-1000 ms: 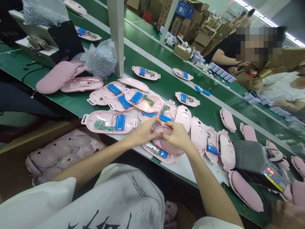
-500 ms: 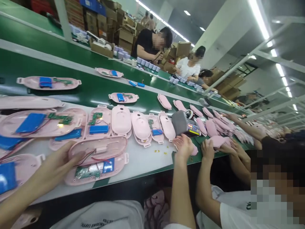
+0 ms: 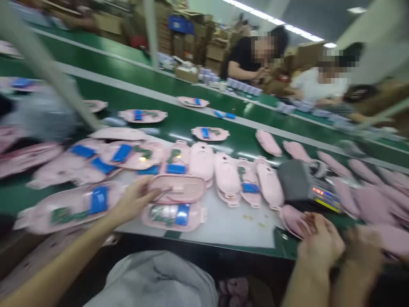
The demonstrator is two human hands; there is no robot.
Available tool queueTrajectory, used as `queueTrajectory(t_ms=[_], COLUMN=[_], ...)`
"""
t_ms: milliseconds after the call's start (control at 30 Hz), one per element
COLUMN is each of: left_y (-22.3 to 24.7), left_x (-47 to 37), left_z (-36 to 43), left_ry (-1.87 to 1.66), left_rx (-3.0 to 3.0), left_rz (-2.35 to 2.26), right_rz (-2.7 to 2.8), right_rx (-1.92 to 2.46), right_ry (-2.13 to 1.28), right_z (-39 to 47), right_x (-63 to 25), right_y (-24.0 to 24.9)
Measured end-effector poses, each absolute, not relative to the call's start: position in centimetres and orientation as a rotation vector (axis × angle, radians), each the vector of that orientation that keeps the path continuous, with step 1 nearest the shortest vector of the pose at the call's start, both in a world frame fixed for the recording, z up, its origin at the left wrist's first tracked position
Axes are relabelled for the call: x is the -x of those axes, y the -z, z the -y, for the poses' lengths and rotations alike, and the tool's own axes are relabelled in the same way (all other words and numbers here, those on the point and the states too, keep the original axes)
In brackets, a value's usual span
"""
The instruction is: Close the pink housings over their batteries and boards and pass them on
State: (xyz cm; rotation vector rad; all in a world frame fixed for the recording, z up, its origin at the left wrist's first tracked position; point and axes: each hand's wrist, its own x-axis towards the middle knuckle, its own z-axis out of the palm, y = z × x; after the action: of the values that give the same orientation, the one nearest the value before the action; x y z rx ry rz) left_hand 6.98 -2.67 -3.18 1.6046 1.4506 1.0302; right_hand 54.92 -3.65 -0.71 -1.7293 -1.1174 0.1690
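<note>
My left hand [image 3: 136, 200] is closed on the end of a pink plastic shell half [image 3: 191, 189] with thin wires and a small white part inside. This half is tilted over another pink shell [image 3: 196, 219], which holds a green circuit board [image 3: 159, 215] and a blue battery [image 3: 182, 214]. My right hand [image 3: 319, 241] is at the right, beside the tape dispenser. Its fingers are pinched together at a small pink shell [image 3: 290, 219]; what is between them is blurred and I cannot make it out.
The grey tape dispenser [image 3: 294, 183] stands behind my right hand. Several pink shells [image 3: 226, 175] line the white mat [image 3: 223, 232]. A co-worker's blurred hand [image 3: 364, 249] is close to my right hand. A slanted metal post [image 3: 54, 72] rises at the left. Small yellowish pieces [image 3: 261, 225] lie on the mat.
The view has swung left, so the bench appears shifted right. My right hand's fingers have come together near the dispenser. My left hand still grips the shell half.
</note>
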Motion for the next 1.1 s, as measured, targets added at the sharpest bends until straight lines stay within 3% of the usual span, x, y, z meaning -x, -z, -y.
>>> queueTrajectory(t_ms=[67,167,300,667,867,1000,1100], left_y=[2.8,2.8,3.5,4.2,4.3,3.9,3.7], left_x=[-7.4,-7.3,-6.9,-6.3,-6.1,-6.0,-5.8], left_z=[2.7,2.5,2.7,2.8,3.3,3.5,3.7], left_ry=[-1.003,-1.052,-1.05,-1.127,-1.086,-1.044,-0.999], left_rx=[-1.474,-1.361,-1.353,-1.47,-1.494,-1.544,-1.589], left_rz=[-1.39,-1.23,-1.115,-1.09,-1.25,-1.2,-1.132], right_rz=[1.188,1.948,2.46,2.558,2.298,2.299,2.353], right_rx=[1.468,1.139,0.912,1.039,1.623,1.424,1.232], right_ry=[-0.324,-0.584,-0.582,-0.201,-0.451,-0.735,-0.631], right_z=[3.2,1.8,-1.2,-1.5,-3.0,-3.5,-1.8], right_x=[-46.1,-33.9,-25.9,-23.7,-23.8,-24.4,-25.1], right_y=[0.1,-1.9,-1.7,-0.2,-2.1,-2.8,-2.6])
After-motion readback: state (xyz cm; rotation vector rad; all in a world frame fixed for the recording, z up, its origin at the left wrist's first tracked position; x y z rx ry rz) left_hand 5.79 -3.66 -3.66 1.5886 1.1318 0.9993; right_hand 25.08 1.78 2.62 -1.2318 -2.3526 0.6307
